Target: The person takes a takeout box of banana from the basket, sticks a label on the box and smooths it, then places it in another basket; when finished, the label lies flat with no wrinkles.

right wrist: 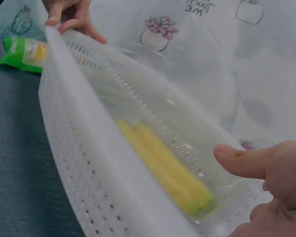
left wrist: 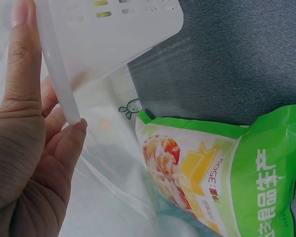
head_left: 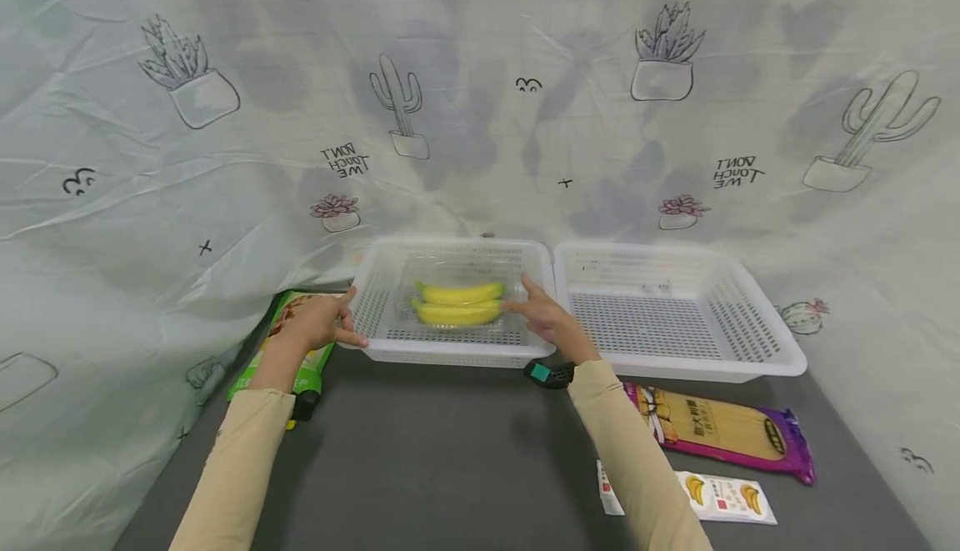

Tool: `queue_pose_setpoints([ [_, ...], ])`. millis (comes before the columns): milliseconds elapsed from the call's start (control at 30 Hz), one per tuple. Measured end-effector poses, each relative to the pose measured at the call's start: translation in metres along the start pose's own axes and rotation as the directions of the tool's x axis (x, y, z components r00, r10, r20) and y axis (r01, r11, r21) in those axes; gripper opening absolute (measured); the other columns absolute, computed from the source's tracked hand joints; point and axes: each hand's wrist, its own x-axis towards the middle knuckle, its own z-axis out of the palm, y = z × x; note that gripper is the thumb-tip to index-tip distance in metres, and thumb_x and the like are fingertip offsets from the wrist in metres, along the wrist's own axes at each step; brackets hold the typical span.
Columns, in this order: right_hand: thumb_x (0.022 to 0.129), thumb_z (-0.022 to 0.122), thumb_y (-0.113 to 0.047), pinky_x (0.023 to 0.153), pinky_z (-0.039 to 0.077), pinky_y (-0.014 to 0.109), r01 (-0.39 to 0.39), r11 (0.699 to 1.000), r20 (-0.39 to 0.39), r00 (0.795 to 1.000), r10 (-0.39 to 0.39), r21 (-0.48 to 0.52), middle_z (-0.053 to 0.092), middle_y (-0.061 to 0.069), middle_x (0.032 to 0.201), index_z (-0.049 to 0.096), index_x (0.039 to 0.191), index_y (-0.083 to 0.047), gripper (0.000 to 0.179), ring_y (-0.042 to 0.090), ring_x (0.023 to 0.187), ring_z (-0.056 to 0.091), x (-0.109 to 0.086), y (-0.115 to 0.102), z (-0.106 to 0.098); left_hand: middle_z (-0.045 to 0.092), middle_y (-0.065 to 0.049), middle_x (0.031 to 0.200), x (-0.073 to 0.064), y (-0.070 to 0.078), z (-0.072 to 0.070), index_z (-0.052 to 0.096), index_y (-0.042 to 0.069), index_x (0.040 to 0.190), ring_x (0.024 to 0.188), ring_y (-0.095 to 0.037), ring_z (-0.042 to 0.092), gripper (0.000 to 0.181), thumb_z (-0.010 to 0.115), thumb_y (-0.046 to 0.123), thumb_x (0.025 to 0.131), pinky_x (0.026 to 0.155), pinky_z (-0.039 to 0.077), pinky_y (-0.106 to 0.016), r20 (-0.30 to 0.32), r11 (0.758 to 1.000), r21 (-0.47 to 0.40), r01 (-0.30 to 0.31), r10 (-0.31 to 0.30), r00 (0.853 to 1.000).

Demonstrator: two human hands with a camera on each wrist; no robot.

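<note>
A white plastic basket point(head_left: 438, 353) holds two yellow bananas point(head_left: 459, 293) in a clear plastic tray point(head_left: 513, 263). At its left end my left hand point(head_left: 322, 322) pinches the rim point(left wrist: 56, 69), thumb on one side and fingers on the other. My right hand point(head_left: 546, 318) is at the opposite end, its bent fingers by the rim and its thumb point(right wrist: 241, 160) straight out over the inside. Part of that grip is hidden. Beneath my left arm lies a green food bag point(left wrist: 202, 168) with a printed picture.
Beside the held basket stands a second white basket point(head_left: 645, 311). A purple-edged pasta pack point(head_left: 720, 428) and white banana-print packaging point(head_left: 723, 497) lie near my right sleeve on the dark table point(head_left: 435, 459). A patterned white sheet point(head_left: 480, 117) hangs behind.
</note>
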Motion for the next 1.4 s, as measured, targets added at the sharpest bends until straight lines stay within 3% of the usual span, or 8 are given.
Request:
queue_pose_setpoints([
  [333,0.081,0.075,-0.002,0.109,0.024,0.057,-0.030,1.000,-0.116,0.993,0.031,0.006,-0.009,0.012,0.160,-0.003,0.155,-0.019,0.109,0.039,0.143,0.002,0.012,0.011,0.017,0.025,-0.027,0.149,0.002,0.003,0.002,0.063,0.010,0.064,0.048,-0.013,0.031,0.031,0.083,0.032,0.071,0.056,0.037,-0.028,-0.018,1.000,-0.012,-0.023,0.023,1.000],
  [467,0.076,0.081,-0.004,0.114,0.011,0.053,0.010,0.996,-0.150,0.988,-0.022,-0.084,-0.011,0.011,0.160,-0.005,0.155,-0.021,0.118,0.034,0.145,-0.006,0.014,0.010,0.021,0.026,-0.027,0.149,0.001,0.002,0.003,0.063,0.010,0.064,0.048,-0.012,0.027,0.031,0.083,0.032,0.071,0.054,0.035,-0.027,-0.027,1.000,-0.010,-0.019,0.019,0.999],
  [600,0.074,0.084,-0.010,0.113,-0.001,0.056,0.043,0.965,-0.153,0.984,-0.085,-0.257,-0.016,0.016,0.158,-0.008,0.154,-0.023,0.123,0.033,0.143,-0.016,0.017,0.013,0.021,0.026,-0.026,0.149,0.001,0.002,0.003,0.063,0.010,0.064,0.047,-0.012,0.028,0.031,0.083,0.032,0.071,0.053,0.036,-0.027,-0.029,1.000,-0.012,-0.016,0.015,0.999],
  [733,0.076,0.081,-0.011,0.111,0.005,0.060,0.080,0.931,-0.126,0.983,-0.132,-0.357,-0.019,0.021,0.156,-0.005,0.155,-0.020,0.117,0.040,0.142,-0.014,0.020,0.014,0.023,0.026,-0.026,0.149,0.001,0.001,0.004,0.063,0.011,0.064,0.046,-0.012,0.030,0.030,0.083,0.032,0.071,0.054,0.037,-0.028,-0.029,1.000,-0.012,-0.024,0.023,0.999],
  [867,0.080,0.078,-0.008,0.110,0.010,0.061,0.093,0.910,-0.098,0.985,-0.144,-0.405,-0.018,0.021,0.156,0.013,0.155,-0.014,0.100,0.045,0.141,-0.007,0.022,0.013,0.027,0.027,-0.027,0.149,0.001,0.001,0.003,0.063,0.010,0.064,0.046,-0.013,0.028,0.030,0.083,0.032,0.071,0.052,0.035,-0.029,-0.038,0.999,-0.012,-0.032,0.031,0.999],
  [967,0.079,0.079,-0.010,0.109,0.011,0.063,0.066,0.892,-0.131,0.982,-0.138,-0.447,-0.011,0.019,0.158,0.026,0.153,-0.014,0.091,0.049,0.140,-0.002,0.022,0.012,0.029,0.027,-0.027,0.149,0.001,0.001,0.003,0.063,0.010,0.064,0.045,-0.012,0.027,0.030,0.083,0.032,0.071,0.051,0.035,-0.028,-0.036,1.000,-0.014,-0.027,0.026,0.999],
  [1100,0.072,0.085,-0.014,0.109,0.012,0.064,0.052,0.877,-0.198,0.966,-0.165,-0.477,0.002,0.016,0.160,0.035,0.149,-0.018,0.091,0.049,0.141,0.002,0.022,0.011,0.030,0.025,-0.026,0.149,0.001,-0.001,0.003,0.063,0.011,0.065,0.046,-0.012,0.027,0.031,0.083,0.033,0.071,0.051,0.034,-0.028,-0.027,1.000,-0.013,-0.017,0.016,1.000],
  [1400,0.066,0.089,-0.021,0.113,0.019,0.052,0.172,0.857,-0.230,0.921,-0.315,-0.485,0.008,0.012,0.160,0.056,0.135,-0.011,0.077,0.038,0.143,0.013,0.023,0.010,0.030,0.023,-0.025,0.151,0.002,-0.002,0.002,0.064,0.010,0.066,0.047,-0.012,0.026,0.030,0.082,0.033,0.072,0.051,0.034,-0.028,-0.012,1.000,-0.013,0.006,-0.006,1.000],
])
